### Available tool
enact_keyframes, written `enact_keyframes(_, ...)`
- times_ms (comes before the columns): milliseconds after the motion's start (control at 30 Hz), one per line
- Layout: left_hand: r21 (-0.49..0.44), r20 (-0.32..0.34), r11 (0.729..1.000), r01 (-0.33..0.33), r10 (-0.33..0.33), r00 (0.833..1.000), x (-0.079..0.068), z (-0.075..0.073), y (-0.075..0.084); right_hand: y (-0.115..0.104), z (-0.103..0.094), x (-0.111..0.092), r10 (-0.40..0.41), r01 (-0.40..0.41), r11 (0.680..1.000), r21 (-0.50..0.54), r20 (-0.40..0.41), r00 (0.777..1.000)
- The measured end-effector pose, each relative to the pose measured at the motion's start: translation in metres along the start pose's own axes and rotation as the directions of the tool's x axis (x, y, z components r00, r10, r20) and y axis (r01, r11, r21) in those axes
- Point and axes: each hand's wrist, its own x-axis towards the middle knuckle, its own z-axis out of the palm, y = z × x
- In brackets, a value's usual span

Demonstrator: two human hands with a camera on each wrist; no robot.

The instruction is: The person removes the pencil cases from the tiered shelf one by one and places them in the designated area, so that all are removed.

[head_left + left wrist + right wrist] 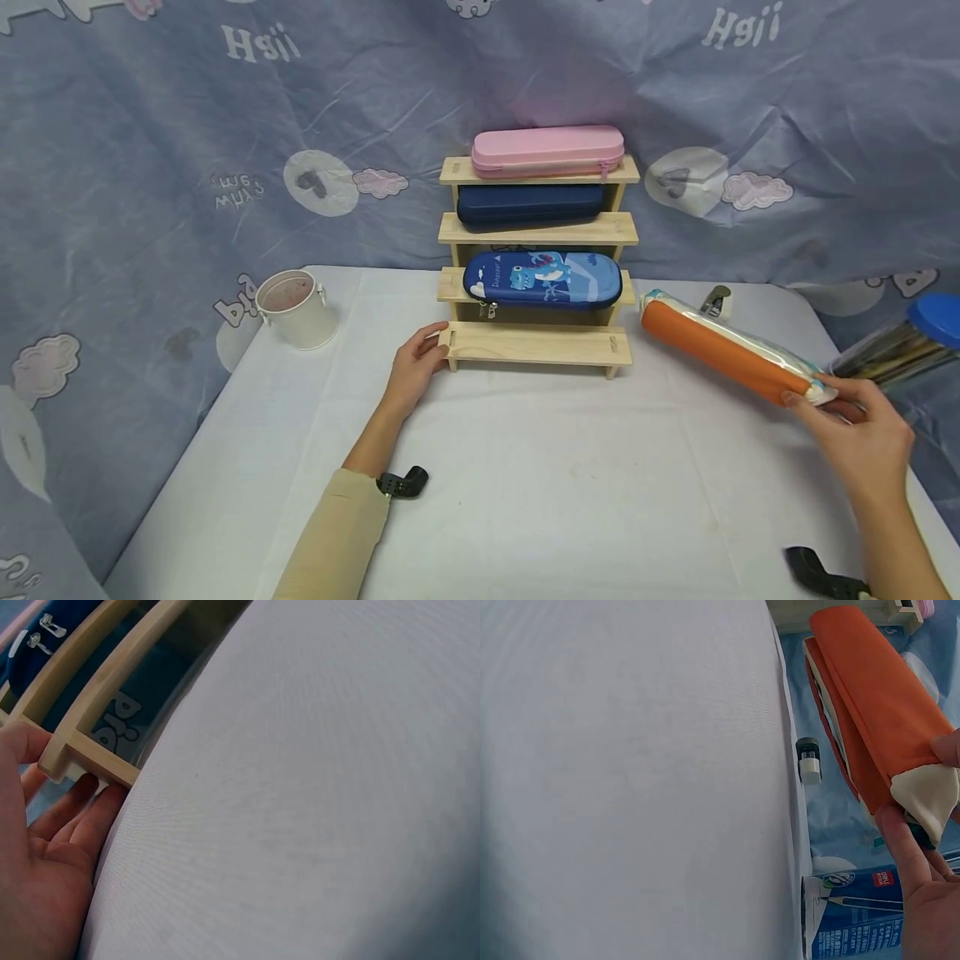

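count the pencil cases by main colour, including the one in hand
Pink: 1 (pink zip pencil case)
Blue: 2 (plain navy pencil case, dinosaur-print pencil case)
Orange: 1 (orange pencil case in the right hand)
Total: 4

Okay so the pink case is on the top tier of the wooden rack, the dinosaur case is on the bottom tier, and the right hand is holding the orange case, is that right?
Not quite: the head view shows the dinosaur case on the third tier down, one above the bottom. The pink case is on the wooden rack's top tier, and the right hand holds the orange case.
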Motion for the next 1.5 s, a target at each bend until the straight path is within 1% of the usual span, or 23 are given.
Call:
enact_keyframes(133,0.015,-0.03,1.0,-0.012,0.012,0.999,0.001,0.0,-0.002,0.002,0.003,0.004,0.001,-0.001,1.0,-0.019,0.007,1.0)
enact_keyframes(267,0.044,-0.044,0.999,-0.023,0.025,0.999,0.001,0.001,-0.003,0.004,0.004,0.006,0.022,-0.021,0.999,-0.031,0.021,1.0)
enact_keyframes(567,0.035,-0.032,0.999,-0.014,0.015,0.999,-0.001,0.001,-0.002,0.01,0.006,0.007,0.037,-0.035,0.998,-0.052,0.029,0.999)
enact_keyframes(667,0.044,-0.025,0.999,-0.02,0.021,0.999,-0.001,0.001,-0.002,0.012,0.006,0.007,0.068,-0.065,0.996,-0.067,0.04,0.997)
enact_keyframes(800,0.051,-0.026,0.999,-0.015,0.017,1.0,-0.002,0.002,-0.002,0.013,0.006,0.007,0.125,-0.123,0.991,-0.044,0.056,0.991)
enact_keyframes(867,0.053,-0.031,0.999,-0.012,0.014,0.999,-0.001,0.002,-0.003,0.014,0.006,0.007,0.135,-0.133,0.99,-0.037,0.07,0.988)
enact_keyframes(933,0.053,-0.035,0.998,-0.015,0.017,0.999,-0.001,0.001,-0.004,0.015,0.008,0.007,0.137,-0.13,0.989,-0.066,0.103,0.985)
enact_keyframes(1067,0.056,-0.027,0.998,-0.025,0.027,0.999,0.0,0.001,-0.005,0.021,0.008,0.007,0.128,-0.099,0.983,-0.152,0.19,0.973)
enact_keyframes(1200,0.071,-0.014,0.997,-0.011,0.012,1.0,-0.001,0.002,0.001,0.024,0.005,0.008,0.078,-0.026,0.981,-0.192,0.269,0.96)
enact_keyframes(1300,0.08,-0.003,0.997,-0.003,0.003,1.0,-0.006,0.004,0.014,0.025,0.004,0.008,0.03,0.04,0.975,-0.219,0.306,0.952)
enact_keyframes(1400,0.079,0.003,0.997,-0.007,0.007,1.0,-0.012,0.007,0.025,0.023,0.002,0.005,-0.013,0.091,0.97,-0.225,0.325,0.946)
enact_keyframes(1500,0.066,0.004,0.998,-0.012,0.012,1.0,-0.014,0.008,0.027,0.021,-0.001,0.003,-0.055,0.134,0.966,-0.22,0.332,0.942)
